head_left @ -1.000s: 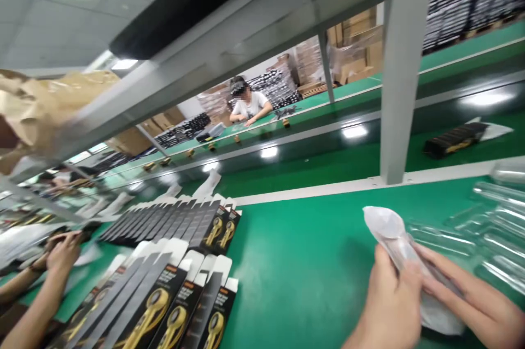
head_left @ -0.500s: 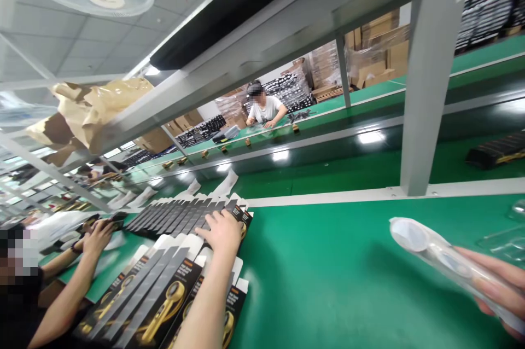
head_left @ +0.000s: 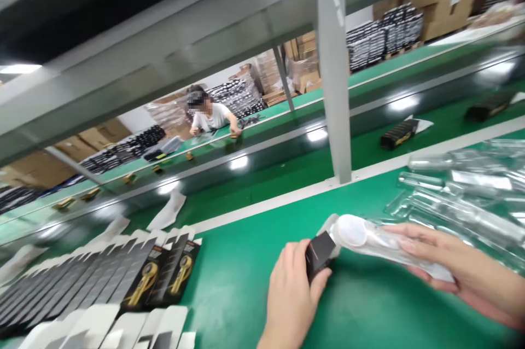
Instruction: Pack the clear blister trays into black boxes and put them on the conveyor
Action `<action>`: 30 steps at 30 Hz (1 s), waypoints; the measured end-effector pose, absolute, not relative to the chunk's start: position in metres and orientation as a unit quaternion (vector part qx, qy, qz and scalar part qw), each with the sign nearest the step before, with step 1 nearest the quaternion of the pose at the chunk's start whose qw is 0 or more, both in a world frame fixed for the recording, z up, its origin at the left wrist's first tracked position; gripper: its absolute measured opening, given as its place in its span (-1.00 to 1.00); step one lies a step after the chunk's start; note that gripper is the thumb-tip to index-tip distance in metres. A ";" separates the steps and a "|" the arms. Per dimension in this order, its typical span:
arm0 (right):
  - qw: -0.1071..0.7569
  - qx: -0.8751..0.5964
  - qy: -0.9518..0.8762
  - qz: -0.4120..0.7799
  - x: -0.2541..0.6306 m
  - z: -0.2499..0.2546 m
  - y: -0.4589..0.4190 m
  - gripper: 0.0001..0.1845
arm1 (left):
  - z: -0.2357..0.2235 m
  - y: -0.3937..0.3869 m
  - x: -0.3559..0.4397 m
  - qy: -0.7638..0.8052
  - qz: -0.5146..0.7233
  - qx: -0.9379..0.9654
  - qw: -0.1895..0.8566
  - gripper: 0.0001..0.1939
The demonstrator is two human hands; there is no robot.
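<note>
My left hand (head_left: 289,289) is wrapped round a small black carton (head_left: 320,253), its end with pale flaps facing right. My right hand (head_left: 455,261) grips a clear plastic blister pack (head_left: 381,242) by its narrow end. A round white disc shows at the pack's wide end, and what else lies inside is hard to make out. That wide end is right at the carton's flaps; whether it has entered the opening I cannot tell. Both are held above the green tabletop (head_left: 229,267).
Black cartons (head_left: 147,278) picturing a gold handheld device stand in rows at left, flaps up. Several clear plastic trays (head_left: 471,196) are piled at right. Behind a metal post (head_left: 334,75) runs a green conveyor carrying a black carton (head_left: 400,133). A co-worker (head_left: 211,116) sits across it.
The view has swung right. My left hand has left the carton row and now holds one carton near the middle. My right hand's blister pack has come up against it.
</note>
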State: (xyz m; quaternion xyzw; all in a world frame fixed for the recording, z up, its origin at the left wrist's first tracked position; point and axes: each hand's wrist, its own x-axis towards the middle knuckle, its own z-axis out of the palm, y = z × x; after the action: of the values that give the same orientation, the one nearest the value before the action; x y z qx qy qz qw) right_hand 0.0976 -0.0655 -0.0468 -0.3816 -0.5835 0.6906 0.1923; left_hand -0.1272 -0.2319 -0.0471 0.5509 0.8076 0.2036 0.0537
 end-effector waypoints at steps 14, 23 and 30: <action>0.039 -0.277 -0.710 0.646 0.114 -0.035 -0.052 -0.57 | -0.068 -0.234 -0.126 0.675 0.257 0.679 -0.130 -0.33; 0.024 -0.267 -0.771 0.578 0.113 -0.023 -0.055 -0.61 | -0.061 -0.228 -0.120 0.644 0.255 0.700 -0.172 -0.39; -0.001 -0.291 -0.770 0.568 0.112 -0.020 -0.053 -0.65 | -0.059 -0.228 -0.114 0.633 0.248 0.715 -0.165 -0.38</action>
State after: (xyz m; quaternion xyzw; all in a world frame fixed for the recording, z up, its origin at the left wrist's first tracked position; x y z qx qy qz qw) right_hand 0.1123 -0.0531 -0.0201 -0.2908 -0.7702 0.5677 -0.0014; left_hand -0.1143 -0.2275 -0.0593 0.7146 0.6329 0.2481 -0.1649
